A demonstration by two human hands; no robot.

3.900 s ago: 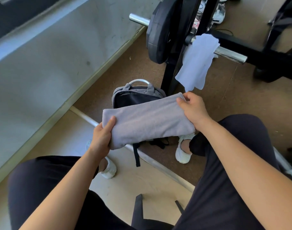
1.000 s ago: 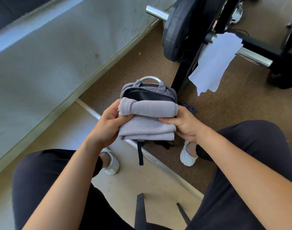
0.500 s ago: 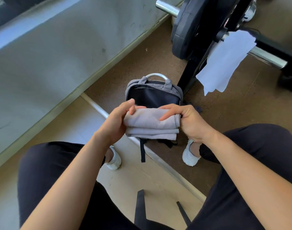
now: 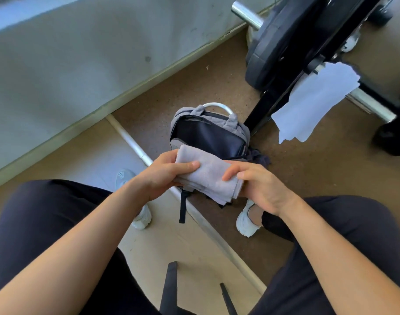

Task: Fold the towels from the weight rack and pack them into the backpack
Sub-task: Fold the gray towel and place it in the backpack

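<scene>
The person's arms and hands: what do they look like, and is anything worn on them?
The left forearm and the right forearm are bare as far as the picture shows; no sleeve is visible. The left hand and the right hand wear no gloves. I see no watch, bracelet, ring or marking on them.

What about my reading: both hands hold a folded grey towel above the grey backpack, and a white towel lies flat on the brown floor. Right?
No. The head view shows the white towel hanging over the steel bar of the black weight rack, not lying on the floor. The rest holds: left hand and right hand hold the folded grey towel above the grey backpack.
</scene>
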